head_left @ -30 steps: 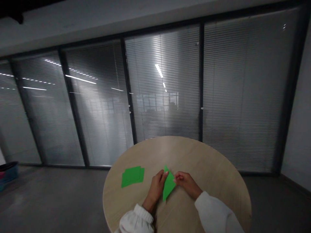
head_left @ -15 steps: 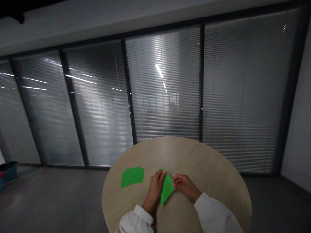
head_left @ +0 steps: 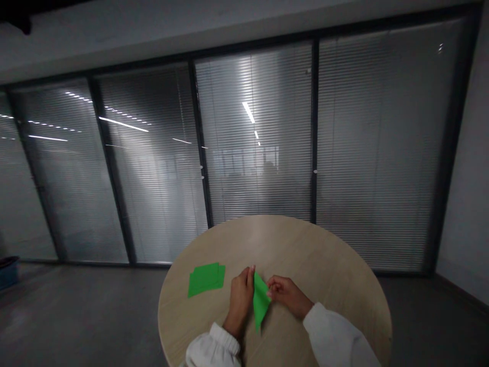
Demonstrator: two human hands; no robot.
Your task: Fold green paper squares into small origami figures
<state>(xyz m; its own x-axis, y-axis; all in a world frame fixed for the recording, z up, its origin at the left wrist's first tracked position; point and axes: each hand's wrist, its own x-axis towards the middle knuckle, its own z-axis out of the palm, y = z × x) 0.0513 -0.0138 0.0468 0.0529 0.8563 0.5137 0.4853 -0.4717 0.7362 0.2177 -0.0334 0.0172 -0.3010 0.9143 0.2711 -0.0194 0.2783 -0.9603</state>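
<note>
Green paper [head_left: 261,302] held between left hand [head_left: 242,294] and right hand [head_left: 288,293].

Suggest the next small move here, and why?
Probably lower the green paper flat onto the table and firm its edge: it shows as a triangle, looks tilted rather than flat, with the left hand gripping its left edge and the right hand's fingertips at its right corner.

Room over the round table [head_left: 282,244] beyond the hands [head_left: 240,294], flat green sheets [head_left: 206,278] in the way at left.
</note>
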